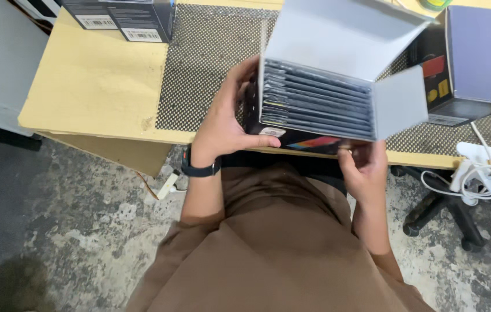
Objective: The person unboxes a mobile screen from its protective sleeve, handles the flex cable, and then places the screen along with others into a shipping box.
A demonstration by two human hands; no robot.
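Open box of flat packets held in two hands at the near edge of the tabletop.

The left hand (pixel 222 124) was clamped on the left end of the dark box (pixel 309 138), thumb across its front; the right hand (pixel 366 167) gripped the lower right corner from beneath. One pale lid (pixel 343 34) stood raised, with one side flap (pixel 400 101) swung out. Inside stood about eight thin grey packets (pixel 314 107), packed face to face. One dotted mat (pixel 205 63) covered the tabletop (pixel 95 81). Two dark boxes (pixel 121 17) stood far left, one purple-topped box (pixel 476 58) right. One wristband (pixel 199 169) circled the left wrist.
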